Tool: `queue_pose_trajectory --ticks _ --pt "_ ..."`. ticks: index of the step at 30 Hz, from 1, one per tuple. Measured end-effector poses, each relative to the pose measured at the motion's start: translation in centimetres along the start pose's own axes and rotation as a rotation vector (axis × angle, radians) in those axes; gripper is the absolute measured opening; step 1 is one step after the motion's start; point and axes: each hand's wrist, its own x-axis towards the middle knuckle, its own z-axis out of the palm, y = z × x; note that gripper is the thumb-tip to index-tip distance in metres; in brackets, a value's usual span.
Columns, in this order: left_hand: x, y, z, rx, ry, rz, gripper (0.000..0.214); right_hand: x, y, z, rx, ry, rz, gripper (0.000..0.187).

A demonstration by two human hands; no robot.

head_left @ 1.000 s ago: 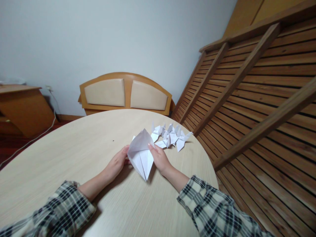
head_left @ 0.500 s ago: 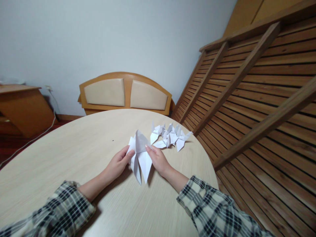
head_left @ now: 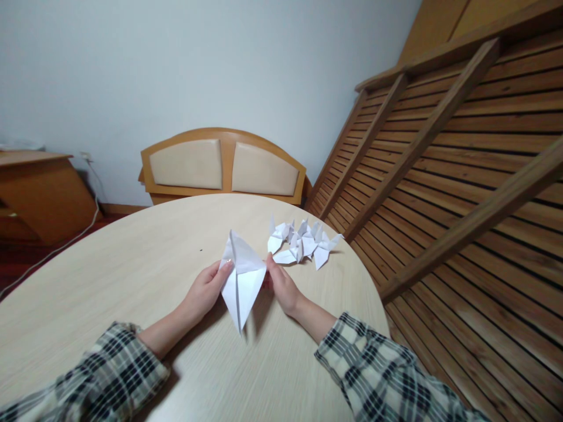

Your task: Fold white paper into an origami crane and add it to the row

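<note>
A partly folded white paper piece (head_left: 240, 280) stands upright over the round pale wooden table (head_left: 132, 275), its long point down near the tabletop. My left hand (head_left: 203, 291) pinches its left edge with closed fingers. My right hand (head_left: 281, 287) grips its right side, fingers partly hidden behind the sheet. Both forearms wear black-and-white plaid sleeves. Just beyond my right hand lies a cluster of several finished white paper cranes (head_left: 303, 241).
A wooden chair with two padded back panels (head_left: 222, 167) stands at the table's far side. A slatted wooden frame (head_left: 444, 176) leans close along the table's right edge. A wooden cabinet (head_left: 39, 193) and a white cable are at the far left.
The paper has been turned and squashed into a narrower kite shape with its tip shifted left. My left hand slid up to its left edge; my right hand dropped lower behind it.
</note>
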Motion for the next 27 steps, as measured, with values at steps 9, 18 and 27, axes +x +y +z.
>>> queue_pose_trajectory --ticks 9,18,27 --pt "-0.2 0.5 0.2 -0.059 0.032 -0.026 0.043 -0.1 -0.3 0.4 -0.005 -0.045 0.0 0.045" --pt "-0.2 0.5 0.1 -0.075 -0.015 -0.023 0.041 -0.1 -1.1 0.7 -0.072 -0.035 0.007 0.04" --pt "-0.1 0.1 -0.2 -0.011 -0.039 0.018 0.044 0.0 -1.2 0.8 -0.096 -0.041 0.034 0.04"
